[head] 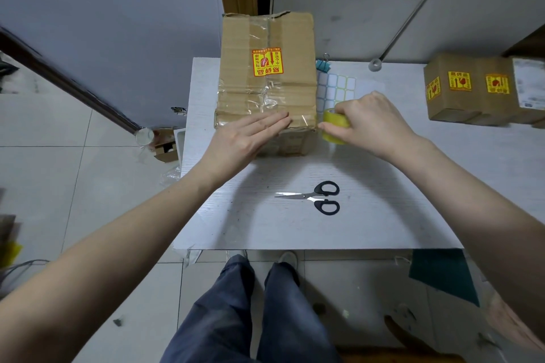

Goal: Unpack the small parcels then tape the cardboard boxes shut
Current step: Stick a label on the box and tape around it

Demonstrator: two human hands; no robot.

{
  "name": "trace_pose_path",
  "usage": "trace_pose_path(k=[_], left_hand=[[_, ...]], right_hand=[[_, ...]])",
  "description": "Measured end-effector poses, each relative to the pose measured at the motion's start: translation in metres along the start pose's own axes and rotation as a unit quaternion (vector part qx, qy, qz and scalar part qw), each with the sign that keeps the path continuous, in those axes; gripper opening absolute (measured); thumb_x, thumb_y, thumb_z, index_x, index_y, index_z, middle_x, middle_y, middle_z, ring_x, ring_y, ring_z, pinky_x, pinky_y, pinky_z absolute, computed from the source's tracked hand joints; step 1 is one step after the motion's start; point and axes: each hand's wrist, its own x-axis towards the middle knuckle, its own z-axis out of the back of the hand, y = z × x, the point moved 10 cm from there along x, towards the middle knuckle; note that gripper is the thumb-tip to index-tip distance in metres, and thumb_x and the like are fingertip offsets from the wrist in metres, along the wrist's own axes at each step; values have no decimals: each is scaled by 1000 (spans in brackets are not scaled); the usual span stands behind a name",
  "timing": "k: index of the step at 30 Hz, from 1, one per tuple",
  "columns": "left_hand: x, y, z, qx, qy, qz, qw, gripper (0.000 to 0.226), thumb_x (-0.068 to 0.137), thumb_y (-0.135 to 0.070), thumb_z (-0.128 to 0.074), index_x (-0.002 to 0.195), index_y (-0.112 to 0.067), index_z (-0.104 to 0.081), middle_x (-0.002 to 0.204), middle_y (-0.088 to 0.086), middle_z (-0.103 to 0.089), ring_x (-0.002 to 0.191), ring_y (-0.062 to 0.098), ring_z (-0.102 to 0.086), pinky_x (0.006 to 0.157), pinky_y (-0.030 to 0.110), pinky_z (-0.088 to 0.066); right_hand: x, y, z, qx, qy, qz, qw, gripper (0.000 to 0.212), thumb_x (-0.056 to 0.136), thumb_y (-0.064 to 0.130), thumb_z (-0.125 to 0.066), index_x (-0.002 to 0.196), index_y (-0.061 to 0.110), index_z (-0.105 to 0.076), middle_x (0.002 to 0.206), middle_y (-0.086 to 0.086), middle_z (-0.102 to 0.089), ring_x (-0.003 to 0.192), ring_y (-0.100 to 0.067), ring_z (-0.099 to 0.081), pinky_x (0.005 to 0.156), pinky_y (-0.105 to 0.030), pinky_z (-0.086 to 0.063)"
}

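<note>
Nearest, scissors [312, 197] are lying unused on the table [383, 215], so the strip is judged not yet cut. Beyond them, the box [265, 82] is being pressed flat at its near edge by the left hand [250, 138], fingers straight, while the tape [334, 126] is being gripped by the right hand [371, 121] just beside its corner. Farther right, small boxes [472, 88] are standing closed; whether they are taped cannot be told.

Single head-worn view — looks forward and steeply down; white table [383, 230] close below.
</note>
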Motion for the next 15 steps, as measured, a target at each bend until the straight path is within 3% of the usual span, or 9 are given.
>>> trace_pose_path(k=[5,9,15], left_hand=[[4,2,6,-16,-33,22,999,26,91,-2,-64,117,-5,-68,123,6,-66,96,26,-67,78,36,-56],[18,-8,5,-18,-43,37,998,20,93,-11,-64,111,-4,-70,110,10,-69,82,30,-62,67,41,-51],[29,-23,-6,-18,-25,26,999,25,82,5,-70,106,-3,-72,86,11,-68,69,30,-60,53,36,-46]], right_hand=[[1,4,-1,-3,3,10,1000,46,92,49,-50,103,8,-69,83,-20,-67,87,-37,-58,85,-35,-34],[1,7,-1,3,-5,12,1000,47,92,50,-50,103,8,-69,83,-19,-67,87,-37,-58,82,-35,-34],[0,11,-8,11,-5,11,1000,45,91,48,-51,95,7,-68,76,-17,-63,80,-35,-54,75,-35,-32]])
